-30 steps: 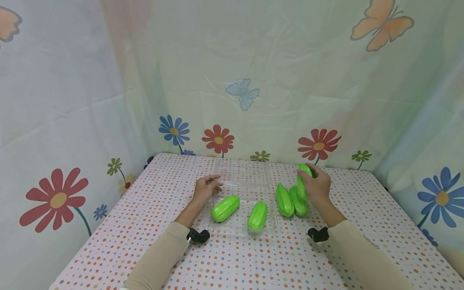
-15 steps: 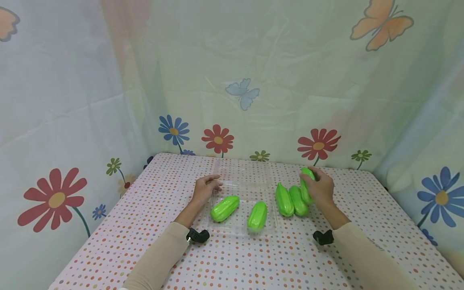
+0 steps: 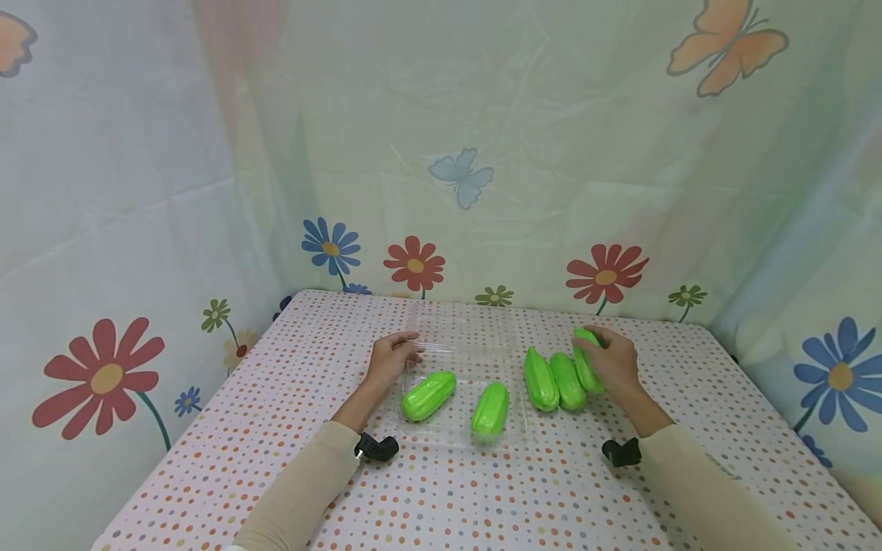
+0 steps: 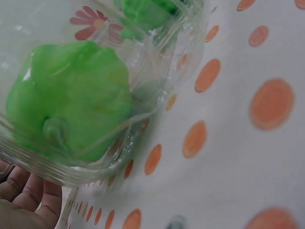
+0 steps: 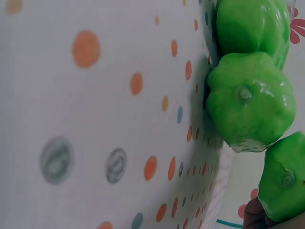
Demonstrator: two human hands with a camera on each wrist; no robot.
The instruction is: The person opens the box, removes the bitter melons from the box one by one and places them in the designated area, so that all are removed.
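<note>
Lowered since a second ago, the right hand (image 3: 609,363) has brought its green ridged gourd (image 3: 586,369) down from a raised tilt until it lies just beside two other gourds (image 3: 554,380) on the dotted tablecloth (image 3: 482,490), at about three o'clock from the clear plastic box (image 3: 460,360). Its fingers are curled over the top of that gourd, grasping it. The left hand (image 3: 390,360) has not shifted: it rests at the box's nine o'clock edge, fingers loosely bent against the clear plastic. Two more gourds (image 3: 429,395) lie inside the box tray, one at the left and one toward five o'clock. Flowered sheeting (image 3: 207,191) hangs behind the table.
</note>
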